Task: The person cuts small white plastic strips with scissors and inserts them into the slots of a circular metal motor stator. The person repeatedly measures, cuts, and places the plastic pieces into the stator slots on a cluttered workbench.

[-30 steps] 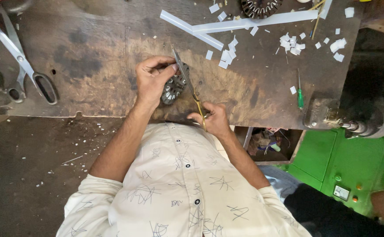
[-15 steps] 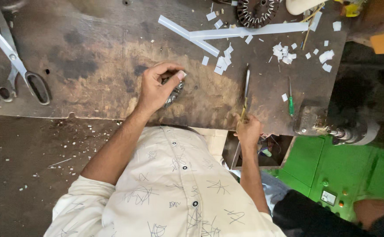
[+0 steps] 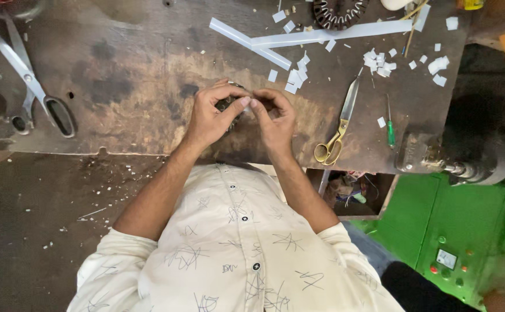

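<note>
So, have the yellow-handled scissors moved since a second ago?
Yes. The yellow-handled scissors left the right hand and now lie on the workbench, right of both hands, beside the green screwdriver.

hands: left hand (image 3: 209, 115) and right hand (image 3: 275, 118) both pinch small dark round part (image 3: 227, 105)
scissors (image 3: 338, 124): just right of right hand
paper scraps (image 3: 294, 78): just above the hands

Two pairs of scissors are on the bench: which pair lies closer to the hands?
The yellow-handled scissors, just beside the right hand. The larger black-handled shears lie at the bench's far edge, well away from the left hand.
</note>
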